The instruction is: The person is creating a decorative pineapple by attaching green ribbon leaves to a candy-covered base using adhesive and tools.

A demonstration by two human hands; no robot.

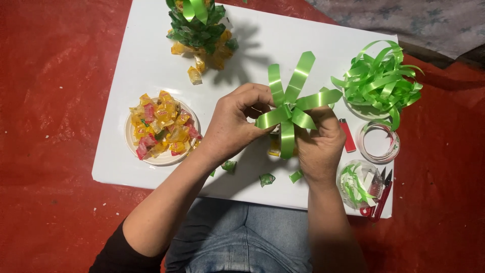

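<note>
Both hands hold a green ribbon bow [289, 108] above the middle of the white board [151, 55]: the left hand [233, 126] and the right hand [319, 141] pinch its centre with bent fingertips. A plate of wrapped candies [160, 130] sits left; right lie loose ribbon strips [380, 81], a red lighter [347, 135], a tape roll [377, 142] and scissors [380, 198].

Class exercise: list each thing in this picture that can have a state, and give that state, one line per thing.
Green ribbon bow: half-formed, loops fanned out, pinched at its centre.
Left hand: gripping the bow.
Right hand: gripping the bow.
Plate of wrapped candies: heaped full.
Loose green ribbon strips: piled, tangled.
Red lighter: lying flat, unlit.
</note>
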